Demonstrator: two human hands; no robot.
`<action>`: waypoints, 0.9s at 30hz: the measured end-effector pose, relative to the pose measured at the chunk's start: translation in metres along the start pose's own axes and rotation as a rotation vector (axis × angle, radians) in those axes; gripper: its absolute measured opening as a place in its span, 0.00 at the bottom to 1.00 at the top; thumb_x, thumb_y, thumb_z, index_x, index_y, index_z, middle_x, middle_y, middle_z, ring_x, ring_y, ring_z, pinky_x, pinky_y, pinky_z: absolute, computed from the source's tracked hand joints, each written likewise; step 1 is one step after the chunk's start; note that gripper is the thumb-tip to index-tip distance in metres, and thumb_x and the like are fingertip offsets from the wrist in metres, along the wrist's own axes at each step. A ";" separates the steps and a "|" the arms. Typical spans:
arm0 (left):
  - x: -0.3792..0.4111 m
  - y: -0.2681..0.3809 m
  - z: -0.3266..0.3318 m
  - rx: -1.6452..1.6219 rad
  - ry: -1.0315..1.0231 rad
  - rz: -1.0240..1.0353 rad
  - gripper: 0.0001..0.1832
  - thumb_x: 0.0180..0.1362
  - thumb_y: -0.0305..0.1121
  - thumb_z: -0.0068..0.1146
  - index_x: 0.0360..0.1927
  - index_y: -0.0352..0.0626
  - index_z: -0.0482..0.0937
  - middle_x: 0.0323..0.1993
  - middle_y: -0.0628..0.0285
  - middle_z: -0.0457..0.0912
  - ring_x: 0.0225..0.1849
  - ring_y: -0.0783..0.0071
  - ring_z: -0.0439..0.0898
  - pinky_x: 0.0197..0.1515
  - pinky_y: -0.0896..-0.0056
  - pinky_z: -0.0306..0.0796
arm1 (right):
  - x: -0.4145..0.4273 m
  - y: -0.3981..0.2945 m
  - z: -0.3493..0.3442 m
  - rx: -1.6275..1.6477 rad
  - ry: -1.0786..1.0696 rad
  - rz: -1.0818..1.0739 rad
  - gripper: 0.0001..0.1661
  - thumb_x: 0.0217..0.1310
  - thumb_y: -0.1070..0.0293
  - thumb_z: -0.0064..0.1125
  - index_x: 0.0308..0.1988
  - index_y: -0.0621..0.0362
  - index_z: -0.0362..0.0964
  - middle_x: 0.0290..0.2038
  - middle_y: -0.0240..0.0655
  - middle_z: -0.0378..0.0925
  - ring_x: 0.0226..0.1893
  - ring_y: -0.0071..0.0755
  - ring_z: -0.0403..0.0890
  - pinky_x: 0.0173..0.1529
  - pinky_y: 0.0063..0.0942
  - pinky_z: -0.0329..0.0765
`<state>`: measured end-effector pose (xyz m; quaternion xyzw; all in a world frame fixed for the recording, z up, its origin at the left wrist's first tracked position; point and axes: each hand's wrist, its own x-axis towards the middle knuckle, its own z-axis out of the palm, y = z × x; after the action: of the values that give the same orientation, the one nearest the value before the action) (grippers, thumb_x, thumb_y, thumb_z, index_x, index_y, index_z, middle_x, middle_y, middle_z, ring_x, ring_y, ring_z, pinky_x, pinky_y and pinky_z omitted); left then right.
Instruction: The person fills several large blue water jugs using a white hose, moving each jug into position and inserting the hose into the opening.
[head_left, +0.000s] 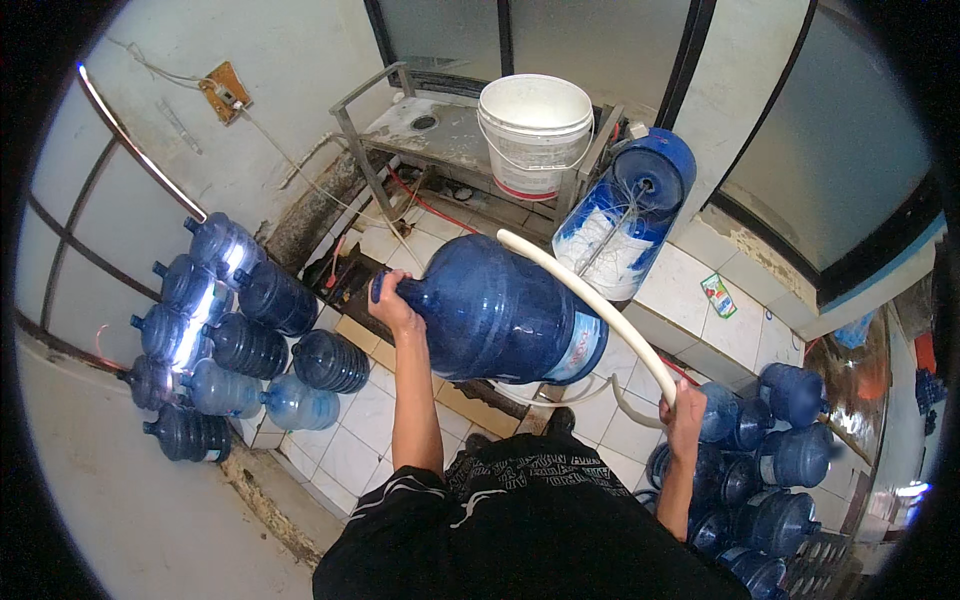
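Observation:
A large blue plastic water jug lies tilted on its side before me, its neck to the left and its base to the right. My left hand grips it around the neck. In my right hand is a thick cream-coloured hose, held some way back from its end. The hose arcs up across the jug's far right side, its open end above the jug's shoulder. Below my right hand the hose curves back toward the floor. A label with writing is stuck near the jug's base.
A white bucket stands on a metal-framed bench. Beside it leans a cut-open blue drum with a rod and thin strands inside. Several water jugs stand at left and right. A small packet lies on the tiled ledge.

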<state>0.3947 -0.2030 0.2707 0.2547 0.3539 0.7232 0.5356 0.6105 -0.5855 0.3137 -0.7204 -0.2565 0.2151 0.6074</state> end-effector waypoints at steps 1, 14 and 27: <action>0.003 0.002 -0.002 -0.018 0.033 -0.009 0.02 0.40 0.21 0.53 0.21 0.36 0.73 0.21 0.60 0.75 0.24 0.68 0.76 0.32 0.71 0.71 | -0.007 0.000 -0.004 0.006 0.008 -0.004 0.29 0.67 0.56 0.40 0.14 0.57 0.62 0.10 0.26 0.60 0.11 0.18 0.58 0.16 0.21 0.53; 0.009 0.029 -0.013 -0.154 -0.039 -0.074 0.01 0.43 0.24 0.51 0.21 0.38 0.72 0.25 0.58 0.75 0.29 0.67 0.76 0.38 0.69 0.70 | 0.006 0.046 -0.021 -0.201 0.214 -0.055 0.26 0.67 0.55 0.41 0.18 0.57 0.63 0.12 0.27 0.59 0.10 0.20 0.57 0.16 0.21 0.54; 0.011 0.056 -0.029 -0.199 0.218 -0.030 0.05 0.42 0.23 0.52 0.25 0.33 0.75 0.26 0.58 0.76 0.29 0.67 0.76 0.36 0.70 0.71 | 0.013 0.059 -0.034 0.076 0.216 0.231 0.28 0.66 0.51 0.41 0.17 0.57 0.61 0.11 0.25 0.58 0.10 0.17 0.57 0.15 0.19 0.52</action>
<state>0.3365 -0.2091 0.2963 0.1151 0.3400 0.7701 0.5273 0.6476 -0.6109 0.2616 -0.7407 -0.0968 0.2141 0.6294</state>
